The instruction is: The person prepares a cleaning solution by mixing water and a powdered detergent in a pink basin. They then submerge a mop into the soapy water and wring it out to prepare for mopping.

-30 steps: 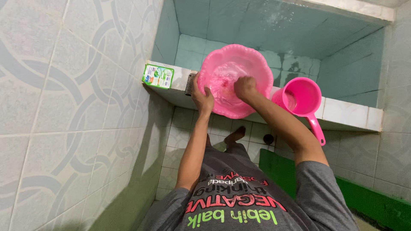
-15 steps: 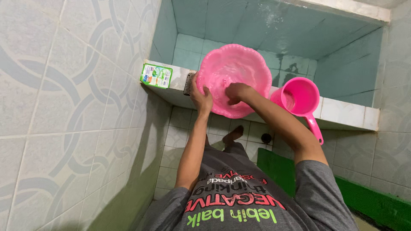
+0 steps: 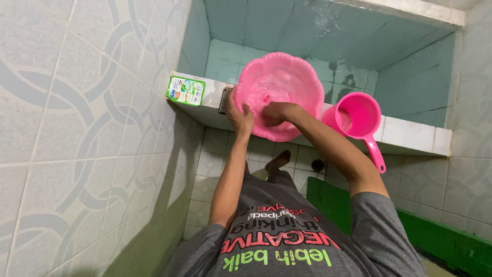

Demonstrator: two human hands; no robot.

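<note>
A pink basin (image 3: 279, 82), set on the tiled ledge (image 3: 410, 134), was steadied at its near rim by the left hand (image 3: 239, 116) – fingers curled over it – while the right hand (image 3: 274, 113), loosely closed, was dipped inside; its contents could not be told.

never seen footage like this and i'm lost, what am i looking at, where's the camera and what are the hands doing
The camera sits on a person's head and looks straight down, so you see their own arms and grey shirt from above. There is no machine here, just two bare hands. They stand at a tiled ledge that edges a water tank. A pink basin with water in it rests on the ledge. The left hand grips the basin's near rim, and the right hand is inside it, closed as if rubbing something, though what it holds is not clear. Beside it are a pink dipper, a green and white packet and a small brush.
</note>
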